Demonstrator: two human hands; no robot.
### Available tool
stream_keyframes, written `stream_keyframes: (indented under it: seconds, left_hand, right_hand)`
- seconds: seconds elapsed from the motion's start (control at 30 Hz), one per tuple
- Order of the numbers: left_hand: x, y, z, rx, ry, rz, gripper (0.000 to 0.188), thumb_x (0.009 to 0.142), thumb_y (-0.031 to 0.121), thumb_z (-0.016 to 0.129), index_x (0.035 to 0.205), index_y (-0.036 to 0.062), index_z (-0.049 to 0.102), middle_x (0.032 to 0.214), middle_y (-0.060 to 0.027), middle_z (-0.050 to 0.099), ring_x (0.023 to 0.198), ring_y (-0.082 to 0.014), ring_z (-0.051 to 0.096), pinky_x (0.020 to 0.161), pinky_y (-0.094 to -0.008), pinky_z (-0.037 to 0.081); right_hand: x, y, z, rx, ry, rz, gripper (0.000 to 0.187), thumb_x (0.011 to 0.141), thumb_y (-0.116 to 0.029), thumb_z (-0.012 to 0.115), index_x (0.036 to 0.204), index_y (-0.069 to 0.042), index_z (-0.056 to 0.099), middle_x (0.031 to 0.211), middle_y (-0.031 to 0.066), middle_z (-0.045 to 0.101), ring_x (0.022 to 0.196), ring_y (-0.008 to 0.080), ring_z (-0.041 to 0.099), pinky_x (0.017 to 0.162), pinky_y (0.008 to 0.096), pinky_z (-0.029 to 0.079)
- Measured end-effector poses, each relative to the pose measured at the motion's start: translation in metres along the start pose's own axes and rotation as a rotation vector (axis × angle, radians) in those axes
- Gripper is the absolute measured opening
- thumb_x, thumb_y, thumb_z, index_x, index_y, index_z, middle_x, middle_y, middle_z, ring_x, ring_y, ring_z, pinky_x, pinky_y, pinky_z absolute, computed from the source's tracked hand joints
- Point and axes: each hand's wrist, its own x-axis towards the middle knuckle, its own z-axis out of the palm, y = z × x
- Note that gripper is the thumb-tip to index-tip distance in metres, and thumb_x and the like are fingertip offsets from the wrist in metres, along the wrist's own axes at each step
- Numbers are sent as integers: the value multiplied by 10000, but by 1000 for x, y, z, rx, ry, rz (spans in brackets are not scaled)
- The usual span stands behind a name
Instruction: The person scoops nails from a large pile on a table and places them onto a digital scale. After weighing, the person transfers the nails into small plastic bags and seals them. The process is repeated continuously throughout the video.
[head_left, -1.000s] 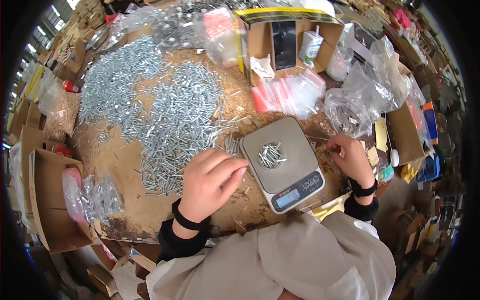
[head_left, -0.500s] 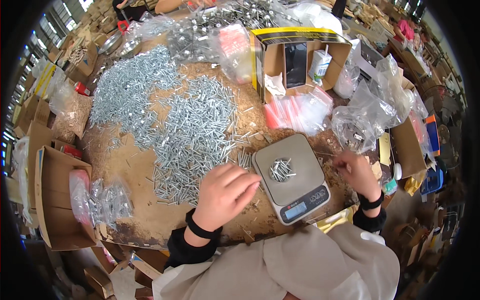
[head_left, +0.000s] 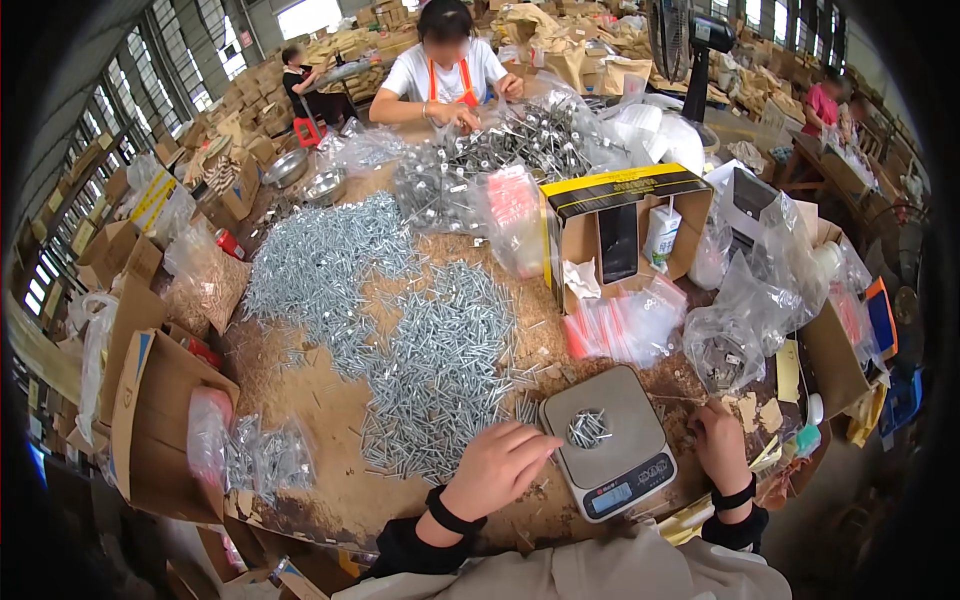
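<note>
A kitchen-type digital scale [head_left: 625,392] stands near the table's front edge, its display lit. On its plate lies a small round cluster of metal screws [head_left: 589,430]. My left hand [head_left: 503,466] reaches over the scale's left edge, fingers bent together and tips close to the cluster; whatever is between them is too small to make out. To the scale's right, my right hand [head_left: 721,447] hovers at the table with curled, closed fingers, their contents hidden. A broad heap of loose screws [head_left: 440,350] spreads left of the scale, joined to a second heap [head_left: 320,270] farther back.
Clear plastic bags with red edges [head_left: 628,325] lie behind the scale, before an open cardboard box [head_left: 690,235] holding a drink carton. Bagged screws [head_left: 268,455] lie beside an open box [head_left: 160,430] at left. Across the table, a co-worker [head_left: 450,85] handles metal parts.
The view has tilted up, so the table sits lower and the co-worker across it shows. My left hand stays by the scale's left edge; my right hand remains at its right, fingers curled.
</note>
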Motion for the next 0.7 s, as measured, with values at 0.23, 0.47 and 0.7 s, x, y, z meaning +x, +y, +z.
stream_keyframes:
  seconds: [0.23,0.47,0.7]
  left_hand:
    - [-4,-1,3,-11,19,28,129,882,99,682,1007,92,715,808,-49,632,753,-252,608,663,-366,485]
    - [-2,-5,4,-43,18,44,129,873,101,688,999,86,710,779,-57,619,716,-248,604,643,-367,483]
    - [-1,-12,6,-43,86,-17,93,858,54,676,939,72,718,751,-61,619,654,-250,582,605,-358,467]
  right_hand:
    - [-1,-3,-3,38,57,-35,210,698,107,566,825,-7,689,868,163,608,804,392,622,718,446,504]
    - [0,10,-3,-114,33,-52,165,709,42,600,816,-37,698,794,134,635,795,377,632,715,453,504]
    - [29,-37,-38,177,-88,-107,189,719,29,687,895,-34,718,834,126,660,789,328,644,683,396,516]
